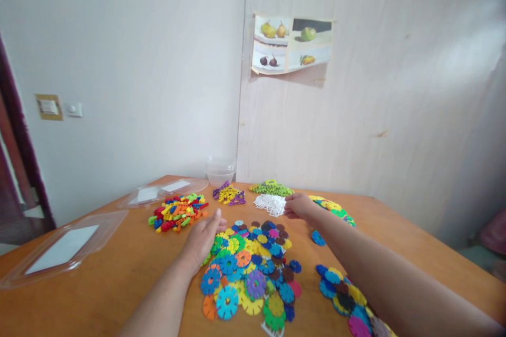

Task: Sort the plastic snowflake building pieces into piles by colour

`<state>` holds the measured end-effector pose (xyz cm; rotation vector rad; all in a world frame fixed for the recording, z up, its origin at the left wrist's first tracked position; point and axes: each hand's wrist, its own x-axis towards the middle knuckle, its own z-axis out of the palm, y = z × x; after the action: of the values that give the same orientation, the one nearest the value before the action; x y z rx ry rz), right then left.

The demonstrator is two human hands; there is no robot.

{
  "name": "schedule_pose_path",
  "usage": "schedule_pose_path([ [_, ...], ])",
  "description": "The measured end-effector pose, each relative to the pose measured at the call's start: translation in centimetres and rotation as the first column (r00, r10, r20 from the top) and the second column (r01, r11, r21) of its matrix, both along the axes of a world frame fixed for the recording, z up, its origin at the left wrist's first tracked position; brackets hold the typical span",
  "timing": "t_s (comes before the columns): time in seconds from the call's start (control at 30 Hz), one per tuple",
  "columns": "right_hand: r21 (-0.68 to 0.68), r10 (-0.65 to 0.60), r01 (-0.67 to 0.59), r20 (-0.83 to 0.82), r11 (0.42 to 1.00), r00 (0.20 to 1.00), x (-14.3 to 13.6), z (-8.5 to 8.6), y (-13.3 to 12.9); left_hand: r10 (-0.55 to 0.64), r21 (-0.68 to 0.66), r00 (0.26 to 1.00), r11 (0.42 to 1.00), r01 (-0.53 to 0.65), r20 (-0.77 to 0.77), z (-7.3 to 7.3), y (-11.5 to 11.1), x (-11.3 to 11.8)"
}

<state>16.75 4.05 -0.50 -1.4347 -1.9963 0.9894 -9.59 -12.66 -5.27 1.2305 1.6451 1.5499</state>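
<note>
A large heap of coloured notched discs point(253, 274) lies on the orange-brown table in front of me. My left hand point(206, 237) is at the heap's upper left edge, thumb up and fingers apart, with nothing visible in it. Beyond the heap, my right hand point(296, 206) reaches to the right side of a pile of white plastic pieces point(270, 204). Its fingers are bent toward the white pieces; their tips are too small and blurred to show whether they hold one.
Coloured bricks point(177, 212) lie left, with purple and yellow pieces point(230, 195) and green pieces point(271, 187) behind. More discs point(342, 295) lie right. Clear lids point(65, 247) rest on the left, and a clear bowl point(220, 171) stands by the wall.
</note>
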Motion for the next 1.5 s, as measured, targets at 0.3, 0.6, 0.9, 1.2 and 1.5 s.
schedule_pose_path([
  [0.3, -0.029, -0.027, 0.027, -0.019, 0.999, 0.999, 3.3, 1.7, -3.4, -0.009, -0.009, 1.0, 1.0, 0.009, 0.004, -0.6, 0.5, -0.5],
  [0.6, -0.067, 0.53, -0.532, 0.258, 0.844, 0.808, 3.0, 1.7, -12.0, -0.012, -0.009, 1.0, 1.0, 0.011, -0.018, -0.4, 0.4, -0.4],
  [0.9, 0.037, 0.445, -0.539, 0.518, 0.842, 0.73, 0.9, 0.9, -15.8, -0.018, -0.006, 1.0, 1.0, 0.018, -0.008, -0.3, 0.2, -0.2],
  [1.2, 0.014, 0.463, -0.517, 0.424, 0.856, 0.779, 0.1, 0.5, -14.1, -0.024, 0.01, 0.997, 1.0, 0.025, -0.079, -1.1, 0.7, -0.5],
  [1.5, -0.01, 0.376, -0.376, 0.004, 0.927, 0.927, -6.6, 1.3, -10.6, 0.111, 0.109, 0.967, 0.984, -0.139, 0.229, -0.4, 0.6, -0.6],
])
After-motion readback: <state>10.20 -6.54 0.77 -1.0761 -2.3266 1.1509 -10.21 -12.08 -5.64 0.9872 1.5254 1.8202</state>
